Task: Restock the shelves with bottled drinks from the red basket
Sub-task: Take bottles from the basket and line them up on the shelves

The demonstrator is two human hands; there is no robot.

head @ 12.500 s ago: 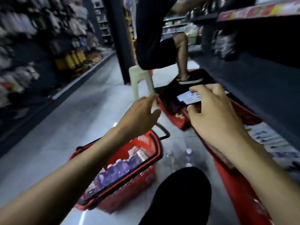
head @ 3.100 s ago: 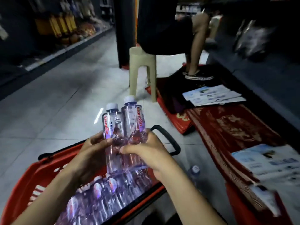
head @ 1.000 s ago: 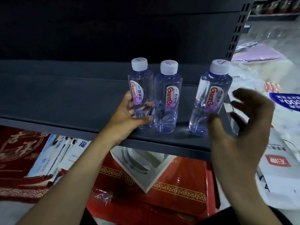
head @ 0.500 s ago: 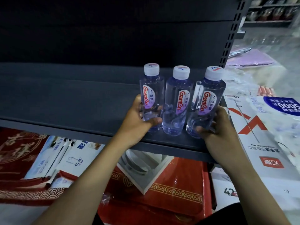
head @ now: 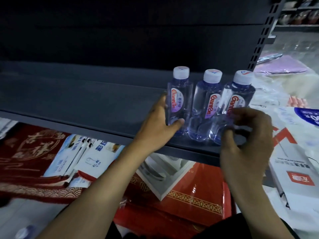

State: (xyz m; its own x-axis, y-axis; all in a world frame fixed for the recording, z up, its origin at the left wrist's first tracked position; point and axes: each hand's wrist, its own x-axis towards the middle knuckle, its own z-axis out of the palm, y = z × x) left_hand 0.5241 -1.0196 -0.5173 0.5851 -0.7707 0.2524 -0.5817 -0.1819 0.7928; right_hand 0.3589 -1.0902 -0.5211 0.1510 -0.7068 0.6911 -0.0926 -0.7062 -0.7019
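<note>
Between the two hands, on the dark shelf (head: 86,104), stand three clear drinks in a row, upright and close side by side, each with one white cap and one red-lettered label. The left bottle (head: 179,100) is gripped low down by the left hand (head: 158,128): the thumb lies across its front and the fingers reach round behind it. The middle bottle (head: 205,107) stands just right of that thumb, with no hand on it. The right bottle (head: 238,94) is partly hidden at its lower half by the right hand (head: 246,144), whose fingers and thumb are curled toward each other just in front of it; the hand is blurred, and whether it pinches the bottle or only hovers before it cannot be told. All three stand near the shelf's front edge and its right end. Below both wrists lies a red box (head: 189,209) with a gold pattern. Under the left forearm are white-and-blue packs (head: 93,157). Right of the right hand lies a white bag (head: 296,169) with red print.
</note>
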